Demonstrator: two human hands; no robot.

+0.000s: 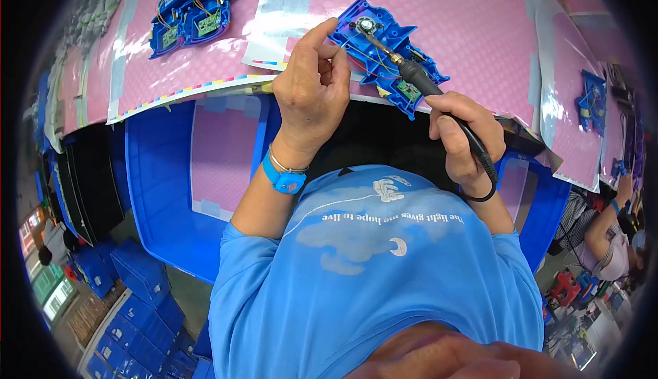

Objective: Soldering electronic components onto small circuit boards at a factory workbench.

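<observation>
A blue plastic housing half (pixel 391 31) lies on the pink table cover, with a round silver speaker (pixel 366 25), thin wires and a small green circuit board (pixel 409 90) inside. My right hand (pixel 467 132) is closed round the black handle of a soldering iron (pixel 415 75). The iron's tip reaches the speaker's edge. At the housing's left edge, my left hand (pixel 312 88) has its fingers bent, one fingertip right at the plastic. Whatever these fingers pinch is hidden. A blue band (pixel 282 176) circles the left wrist.
Two similar blue housings (pixel 195 12) with boards and wires lie at the upper left, another (pixel 591 101) at the far right. A blue bin (pixel 161 194) stands below the table's front edge. A co-worker's arm (pixel 610 221) shows at the right, and stacked blue crates (pixel 137 324) at the lower left.
</observation>
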